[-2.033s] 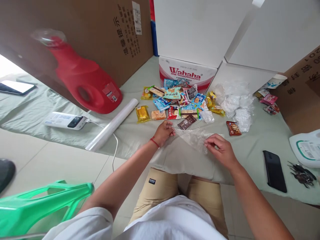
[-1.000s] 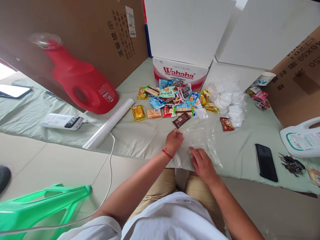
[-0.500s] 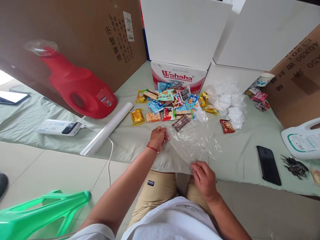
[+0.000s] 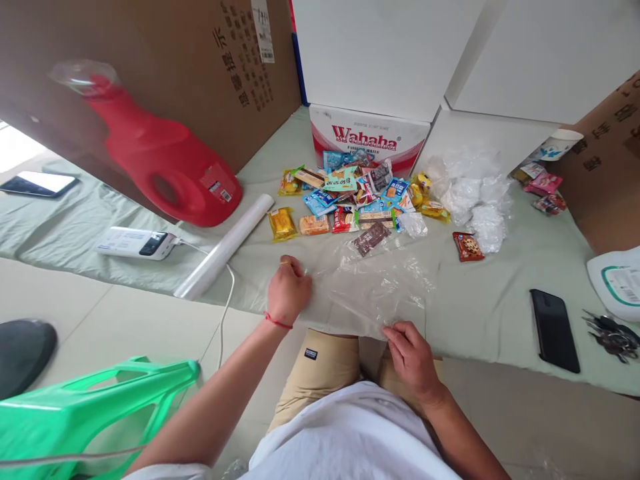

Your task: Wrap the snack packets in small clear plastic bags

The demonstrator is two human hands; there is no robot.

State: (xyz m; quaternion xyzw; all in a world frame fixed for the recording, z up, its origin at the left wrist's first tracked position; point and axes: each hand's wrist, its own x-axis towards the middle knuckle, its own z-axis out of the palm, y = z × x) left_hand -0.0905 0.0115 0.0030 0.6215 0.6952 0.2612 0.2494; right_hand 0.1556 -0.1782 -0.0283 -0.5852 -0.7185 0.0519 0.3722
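Note:
A thin clear plastic bag (image 4: 360, 300) lies stretched flat over the front of the cloth-covered surface. My left hand (image 4: 289, 290), with a red string bracelet at the wrist, is closed at the bag's left end. At the near right edge, the fingertips of my right hand (image 4: 411, 357) pinch the plastic. A dark brown wrapped bar (image 4: 371, 239) lies at the bag's far edge. Just behind it is a pile of packaged snacks, among them a yellow packet (image 4: 283, 224), an orange-brown packaged cake (image 4: 314, 225) and a red packet (image 4: 345, 219).
Left of the pile are a clear plastic roll (image 4: 225, 247), a white power bank (image 4: 135, 243) with a cable, and a red jug (image 4: 170, 163). To the right lie clear plastic bundles (image 4: 475, 193), a cookie packet (image 4: 468, 247), a black phone (image 4: 555, 330) and keys (image 4: 613, 337). A green stool (image 4: 100, 407) stands below left.
My left hand has moved left and slightly toward me, drawing the plastic wider. My right hand stays at the bag's near edge. The whole view has shifted a little.

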